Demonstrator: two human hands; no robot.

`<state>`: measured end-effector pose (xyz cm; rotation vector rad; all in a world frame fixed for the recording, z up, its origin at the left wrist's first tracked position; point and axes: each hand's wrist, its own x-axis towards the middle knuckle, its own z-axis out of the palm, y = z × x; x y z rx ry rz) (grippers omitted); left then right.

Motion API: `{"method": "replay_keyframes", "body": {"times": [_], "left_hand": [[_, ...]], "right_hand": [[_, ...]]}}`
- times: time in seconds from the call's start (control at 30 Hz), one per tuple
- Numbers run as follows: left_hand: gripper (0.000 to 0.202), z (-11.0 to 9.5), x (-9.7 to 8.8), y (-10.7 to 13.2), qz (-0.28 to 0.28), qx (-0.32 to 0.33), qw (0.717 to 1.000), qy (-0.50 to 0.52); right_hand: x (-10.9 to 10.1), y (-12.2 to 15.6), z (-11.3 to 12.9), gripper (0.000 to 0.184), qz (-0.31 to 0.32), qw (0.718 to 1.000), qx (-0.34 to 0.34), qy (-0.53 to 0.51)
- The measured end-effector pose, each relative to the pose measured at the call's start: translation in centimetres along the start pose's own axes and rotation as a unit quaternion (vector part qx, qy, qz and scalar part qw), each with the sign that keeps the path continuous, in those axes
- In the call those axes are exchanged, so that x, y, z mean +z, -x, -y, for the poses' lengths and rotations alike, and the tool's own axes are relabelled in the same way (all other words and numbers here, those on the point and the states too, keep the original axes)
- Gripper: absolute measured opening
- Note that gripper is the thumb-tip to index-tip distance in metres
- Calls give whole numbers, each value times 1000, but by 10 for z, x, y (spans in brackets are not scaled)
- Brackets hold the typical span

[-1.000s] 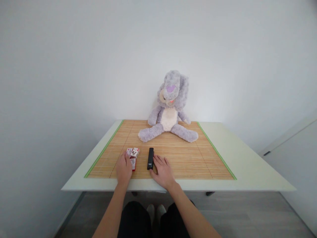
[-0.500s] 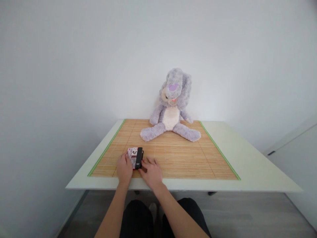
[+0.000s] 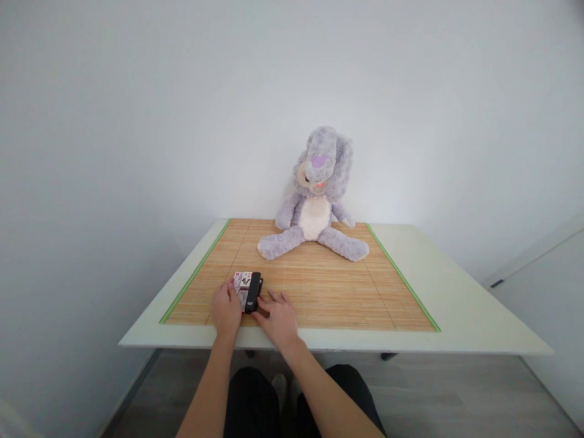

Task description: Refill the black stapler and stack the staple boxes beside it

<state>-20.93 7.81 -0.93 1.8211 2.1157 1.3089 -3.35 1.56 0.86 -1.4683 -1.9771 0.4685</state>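
A small white-and-red printed box (image 3: 243,283) lies on the bamboo mat, with a black device (image 3: 253,293) along its right side. The device looks like a stapler or a hole punch; I cannot tell which. My left hand (image 3: 225,309) is closed around the box's left edge, thumb over the printed face. At the lower right corner, my right hand (image 3: 277,317) grips the black device with thumb and index finger, its other fingers stretched forward over the mat.
The bamboo mat (image 3: 319,298) with green side edging covers much of the white table (image 3: 460,292). A grey-lilac plush rabbit (image 3: 314,216) sits at the back of the mat, leaning against the white wall. My knees are under the table's front edge.
The view has shifted very slightly. Both hands stay on the box and the black device, with hardly any movement.
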Motion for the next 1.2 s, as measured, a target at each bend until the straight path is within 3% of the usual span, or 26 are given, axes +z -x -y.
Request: {"method": "replay_keyframes", "body": {"times": [0.43,0.53,0.67,0.8,0.9,1.0,1.1,1.2], "left_hand": [[46,-5,-1,1,-3,10,1000,-19],[47,-8,-8,1,-15,7,1000,-22],[45,-24,-27,8,-35,13,999,-22],[44,-72,-38,33,-34,48,998,-3],[45,-118,-25,57,81,144,986,31],[47,-147,6,72,197,257,945,47],[52,-151,39,74,216,265,940,-1],[62,-143,61,71,217,242,943,-74]], "right_hand": [[1,0,1,39,-2,1000,5,-6],[-1,3,-2,49,-24,999,-4,-26],[-20,17,-26,56,-71,997,11,-30],[-59,33,-76,55,-95,993,54,48],[-84,41,-111,57,-103,984,82,120],[-98,44,-132,62,-99,974,105,174],[-102,43,-137,70,-75,962,139,222],[-103,41,-134,76,-39,948,178,262]]}}
